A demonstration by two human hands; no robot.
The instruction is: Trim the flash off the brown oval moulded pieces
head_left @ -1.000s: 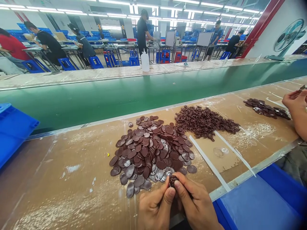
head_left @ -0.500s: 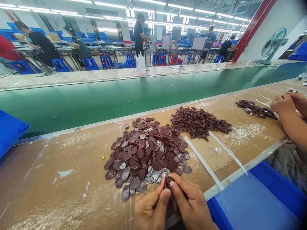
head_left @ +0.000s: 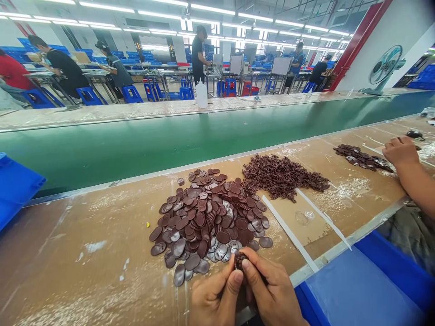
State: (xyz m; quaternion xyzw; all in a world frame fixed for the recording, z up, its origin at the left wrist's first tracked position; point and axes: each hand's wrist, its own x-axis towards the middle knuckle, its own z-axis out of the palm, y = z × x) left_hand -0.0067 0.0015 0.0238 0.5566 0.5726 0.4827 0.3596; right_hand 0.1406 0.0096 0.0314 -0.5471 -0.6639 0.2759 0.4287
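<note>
Between the fingertips of both hands is a small dark brown piece (head_left: 240, 261), mostly covered by the fingers. My left hand (head_left: 214, 294) is closed on its left side, thumb and forefinger pinching. My right hand (head_left: 268, 285) grips the right side the same way. Just beyond the hands lies a heap of flat oval brown discs (head_left: 207, 217), some with small holes and some shiny. Behind it to the right sits a pile of small, tangled brown parts (head_left: 278, 174).
A blue bin (head_left: 367, 285) stands at the table's right front edge, another blue bin (head_left: 16, 190) at left. Beyond the table runs a green conveyor belt (head_left: 152, 149). At right, a co-worker's hand (head_left: 401, 151) is beside a smaller disc pile (head_left: 362, 158). White strips (head_left: 290, 233) lie on the table.
My hands keep their grip on the brown piece, with hardly any movement. The co-worker's hands at right have moved apart, and a dark round item shows there. The view has shifted slightly.
</note>
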